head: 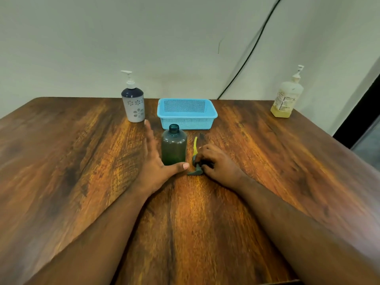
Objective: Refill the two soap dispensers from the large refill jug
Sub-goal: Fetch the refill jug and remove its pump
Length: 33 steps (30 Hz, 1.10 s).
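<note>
A dark green translucent dispenser bottle (174,147) stands upright and uncapped in the middle of the wooden table (72,161). My left hand (153,161) lies beside its left side, fingers straight, thumb stretched across the bottle's base. The bottle's grey pump head (196,168) with its yellowish tube lies on the table just right of the bottle, and my right hand (216,161) pinches it. A white and navy flowered dispenser (133,103) with its pump on stands at the back left. A pale bottle (286,97) with yellow liquid and a pump stands at the back right.
A light blue perforated basket (213,115) sits behind the green bottle near the wall. A black cable (246,58) runs down the wall to the table's back edge. The table's right edge drops off beside a dark doorway.
</note>
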### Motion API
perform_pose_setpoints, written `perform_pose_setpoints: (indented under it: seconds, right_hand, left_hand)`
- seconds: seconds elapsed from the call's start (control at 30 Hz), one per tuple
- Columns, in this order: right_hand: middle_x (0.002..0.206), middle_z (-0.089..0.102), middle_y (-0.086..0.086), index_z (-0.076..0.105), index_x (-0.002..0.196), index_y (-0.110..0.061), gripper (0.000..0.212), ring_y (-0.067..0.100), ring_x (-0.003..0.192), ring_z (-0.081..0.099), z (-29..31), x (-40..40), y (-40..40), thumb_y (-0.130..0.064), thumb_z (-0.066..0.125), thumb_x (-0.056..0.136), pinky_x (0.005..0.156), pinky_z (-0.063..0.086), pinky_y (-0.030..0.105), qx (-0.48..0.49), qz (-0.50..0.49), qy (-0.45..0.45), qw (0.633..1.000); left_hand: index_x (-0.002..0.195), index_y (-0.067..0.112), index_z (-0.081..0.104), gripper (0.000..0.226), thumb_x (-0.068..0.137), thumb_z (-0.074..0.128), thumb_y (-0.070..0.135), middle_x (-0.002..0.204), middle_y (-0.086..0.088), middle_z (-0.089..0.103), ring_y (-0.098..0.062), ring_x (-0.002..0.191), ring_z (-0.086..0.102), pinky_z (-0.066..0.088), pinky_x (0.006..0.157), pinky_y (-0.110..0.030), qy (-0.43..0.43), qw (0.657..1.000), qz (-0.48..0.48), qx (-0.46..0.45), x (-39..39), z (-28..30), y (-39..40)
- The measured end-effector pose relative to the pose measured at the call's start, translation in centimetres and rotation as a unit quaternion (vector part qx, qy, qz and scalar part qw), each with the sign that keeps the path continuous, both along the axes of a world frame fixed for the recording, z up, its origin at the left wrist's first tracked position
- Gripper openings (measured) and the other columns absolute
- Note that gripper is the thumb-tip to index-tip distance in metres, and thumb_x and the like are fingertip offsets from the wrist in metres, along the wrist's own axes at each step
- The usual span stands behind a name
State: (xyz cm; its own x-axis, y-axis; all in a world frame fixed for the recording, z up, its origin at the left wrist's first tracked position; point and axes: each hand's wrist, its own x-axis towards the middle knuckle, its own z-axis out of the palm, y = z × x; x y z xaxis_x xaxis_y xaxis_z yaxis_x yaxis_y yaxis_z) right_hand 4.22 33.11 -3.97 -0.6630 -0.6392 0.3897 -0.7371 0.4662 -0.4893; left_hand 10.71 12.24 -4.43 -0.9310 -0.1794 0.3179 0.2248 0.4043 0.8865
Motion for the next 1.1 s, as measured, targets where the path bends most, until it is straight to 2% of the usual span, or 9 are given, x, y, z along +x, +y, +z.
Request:
perform_pose_setpoints:
  seconds: [0.07,0.17,0.3,0.37,0.47,0.6,0.73,0.9,1.1]
  right_hand:
    - [0.112,0.055,0.000,0.064,0.098,-0.013,0.030,0.006,0.105,0.052,0.1,-0.1,0.3,0.007,0.060,0.077,0.090,0.044,0.013,-0.005,-0.007,-0.017,1.000]
    - [0.113,0.052,-0.009,0.062,0.101,-0.020,0.030,-0.001,0.105,0.050,0.4,-0.4,2.0,0.001,0.064,0.079,0.089,0.044,0.013,-0.013,-0.043,-0.021,0.999]
    - [0.116,0.054,-0.009,0.063,0.105,-0.023,0.026,0.003,0.107,0.052,1.3,-1.3,6.3,-0.009,0.067,0.083,0.091,0.049,0.021,-0.012,-0.134,-0.057,0.989]
    - [0.116,0.053,-0.010,0.063,0.107,-0.024,0.028,0.002,0.105,0.052,1.6,-1.7,8.6,-0.010,0.069,0.083,0.091,0.049,0.022,-0.023,-0.182,-0.084,0.979]
    - [0.122,0.048,-0.018,0.059,0.116,-0.032,0.035,-0.008,0.102,0.050,1.7,-1.7,9.5,-0.019,0.069,0.085,0.082,0.042,0.010,-0.080,-0.206,-0.138,0.965]
    - [0.126,0.047,-0.020,0.056,0.124,-0.032,0.041,-0.014,0.108,0.044,1.4,-1.5,7.8,-0.023,0.069,0.087,0.074,0.038,-0.002,-0.143,-0.171,-0.165,0.961]
    - [0.127,0.051,-0.013,0.059,0.125,-0.028,0.040,-0.011,0.109,0.046,0.7,-1.9,7.1,-0.025,0.069,0.086,0.077,0.033,-0.008,-0.128,-0.159,-0.142,0.969]
    - [0.131,0.051,-0.011,0.054,0.128,-0.032,0.045,0.001,0.118,0.046,0.5,-2.9,6.0,-0.029,0.068,0.086,0.093,0.036,0.011,-0.049,-0.155,-0.087,0.983]
    - [0.127,0.058,-0.008,0.052,0.129,-0.034,0.038,0.014,0.123,0.048,0.5,-4.0,3.0,-0.037,0.056,0.091,0.107,0.032,0.045,0.147,-0.191,-0.011,0.970]
  left_hand:
    - [0.150,0.047,-0.017,0.133,0.062,0.083,0.054,0.165,0.001,-0.008,-0.013,0.147,0.001,0.017,0.115,-0.043,0.073,0.992,0.080,-0.064,1.2,0.7,0.8]
    - [0.150,0.020,0.022,0.085,0.084,0.071,0.042,0.152,-0.004,0.026,-0.019,0.142,0.026,0.037,0.111,-0.040,0.277,0.938,0.099,-0.181,2.8,2.0,2.9]
    - [0.128,0.015,0.062,0.044,0.090,0.066,0.036,0.134,-0.013,0.056,-0.029,0.126,0.049,0.048,0.100,-0.049,0.311,0.876,0.068,-0.362,2.7,3.4,8.3]
    - [0.133,0.020,0.058,0.054,0.085,0.068,0.044,0.140,-0.017,0.050,-0.037,0.129,0.047,0.043,0.103,-0.054,0.262,0.858,0.118,-0.427,1.4,3.8,10.2]
    - [0.153,0.040,0.015,0.099,0.072,0.067,0.064,0.158,-0.014,0.014,-0.044,0.141,0.028,0.036,0.105,-0.061,0.081,0.880,0.144,-0.445,-0.9,4.1,10.4]
    - [0.150,0.049,-0.013,0.113,0.077,0.073,0.055,0.153,-0.016,0.032,-0.038,0.131,0.043,0.046,0.100,-0.056,-0.001,0.895,0.123,-0.428,-3.2,3.3,9.3]
    - [0.153,0.047,0.008,0.099,0.079,0.073,0.055,0.126,-0.004,0.058,-0.023,0.109,0.050,0.051,0.091,-0.043,0.047,0.937,0.158,-0.309,-3.5,3.2,6.6]
    - [0.145,0.032,0.039,0.077,0.080,0.079,0.040,0.127,0.013,0.053,-0.011,0.118,0.054,0.054,0.097,-0.041,0.111,0.972,0.209,0.008,-2.3,2.8,3.5]
    - [0.145,0.024,0.040,0.089,0.071,0.078,0.054,0.135,0.003,0.055,-0.015,0.123,0.055,0.054,0.098,-0.042,0.107,0.965,0.226,0.074,-2.6,1.8,2.0]
